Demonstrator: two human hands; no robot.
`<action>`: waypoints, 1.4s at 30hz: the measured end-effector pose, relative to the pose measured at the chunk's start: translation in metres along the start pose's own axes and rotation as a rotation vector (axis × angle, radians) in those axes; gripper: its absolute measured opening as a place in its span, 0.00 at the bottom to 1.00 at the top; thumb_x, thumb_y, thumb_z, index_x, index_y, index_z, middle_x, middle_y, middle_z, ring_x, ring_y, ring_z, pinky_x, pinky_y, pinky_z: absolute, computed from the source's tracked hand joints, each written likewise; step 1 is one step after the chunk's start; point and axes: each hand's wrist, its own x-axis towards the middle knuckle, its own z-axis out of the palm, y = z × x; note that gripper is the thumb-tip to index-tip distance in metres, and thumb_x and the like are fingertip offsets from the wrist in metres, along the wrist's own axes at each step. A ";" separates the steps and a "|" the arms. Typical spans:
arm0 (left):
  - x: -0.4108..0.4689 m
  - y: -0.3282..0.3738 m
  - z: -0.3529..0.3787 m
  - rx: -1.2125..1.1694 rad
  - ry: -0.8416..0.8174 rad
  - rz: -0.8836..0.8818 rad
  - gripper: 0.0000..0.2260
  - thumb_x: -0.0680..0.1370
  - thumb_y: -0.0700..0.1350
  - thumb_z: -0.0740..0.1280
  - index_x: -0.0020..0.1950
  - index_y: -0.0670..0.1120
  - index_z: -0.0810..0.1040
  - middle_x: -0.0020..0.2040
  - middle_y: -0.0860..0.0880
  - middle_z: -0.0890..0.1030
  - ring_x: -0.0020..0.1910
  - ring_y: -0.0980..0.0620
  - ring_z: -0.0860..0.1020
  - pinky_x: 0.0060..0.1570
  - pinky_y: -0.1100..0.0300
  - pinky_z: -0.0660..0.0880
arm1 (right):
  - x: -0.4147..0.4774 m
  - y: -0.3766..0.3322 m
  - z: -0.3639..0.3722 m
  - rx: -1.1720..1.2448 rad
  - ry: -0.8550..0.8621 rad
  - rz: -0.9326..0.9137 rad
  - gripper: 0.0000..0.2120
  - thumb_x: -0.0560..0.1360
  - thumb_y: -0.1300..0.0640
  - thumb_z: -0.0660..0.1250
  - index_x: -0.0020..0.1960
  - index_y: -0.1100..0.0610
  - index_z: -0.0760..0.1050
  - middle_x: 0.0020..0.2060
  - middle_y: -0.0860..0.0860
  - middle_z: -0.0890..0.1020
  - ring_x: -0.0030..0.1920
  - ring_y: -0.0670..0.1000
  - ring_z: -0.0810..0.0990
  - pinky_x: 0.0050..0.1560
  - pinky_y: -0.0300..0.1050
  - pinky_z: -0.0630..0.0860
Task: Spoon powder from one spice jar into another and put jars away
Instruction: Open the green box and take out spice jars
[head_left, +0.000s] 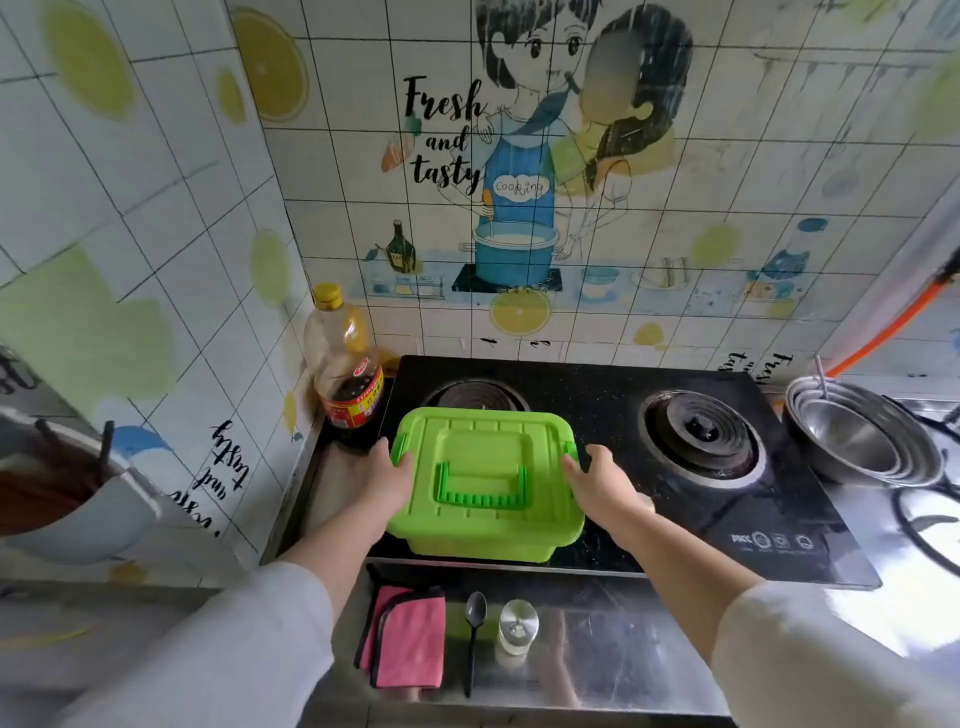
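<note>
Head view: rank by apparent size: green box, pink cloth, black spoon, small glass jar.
1. Green plastic lidded box
2. Folded pink cloth
3. Unranked: clear glass jar with metal lid looks wider, black plastic spoon longer; both sit close to the camera.

Arms reach forward — left hand (392, 480) and right hand (597, 486) curled, gripping.

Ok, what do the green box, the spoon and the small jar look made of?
The green box: opaque plastic, slightly glossy, with moulded ribs, clip latches and handle. The spoon: dark, probably plastic, though coated metal is possible. The jar: clear body, glass or plastic, cannot tell; lid looks like shiny metal.
</note>
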 end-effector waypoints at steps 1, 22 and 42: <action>0.001 0.000 0.000 0.016 0.005 -0.007 0.25 0.83 0.49 0.56 0.78 0.45 0.54 0.77 0.44 0.59 0.74 0.44 0.63 0.68 0.49 0.65 | 0.000 -0.002 0.000 -0.015 -0.009 -0.001 0.28 0.81 0.43 0.53 0.76 0.56 0.54 0.65 0.56 0.75 0.53 0.54 0.76 0.40 0.45 0.65; 0.031 -0.033 0.011 -0.346 -0.005 -0.225 0.20 0.84 0.50 0.48 0.71 0.40 0.67 0.64 0.40 0.75 0.61 0.40 0.74 0.60 0.51 0.71 | 0.018 0.019 0.026 0.106 -0.004 0.060 0.17 0.83 0.48 0.46 0.55 0.59 0.67 0.41 0.53 0.74 0.39 0.51 0.72 0.43 0.46 0.70; 0.030 -0.046 -0.005 -0.361 0.175 0.018 0.12 0.81 0.40 0.60 0.59 0.52 0.79 0.56 0.48 0.79 0.51 0.51 0.77 0.43 0.60 0.72 | 0.026 0.039 0.019 0.210 0.092 0.176 0.19 0.79 0.46 0.56 0.65 0.55 0.69 0.51 0.55 0.77 0.45 0.53 0.76 0.37 0.42 0.71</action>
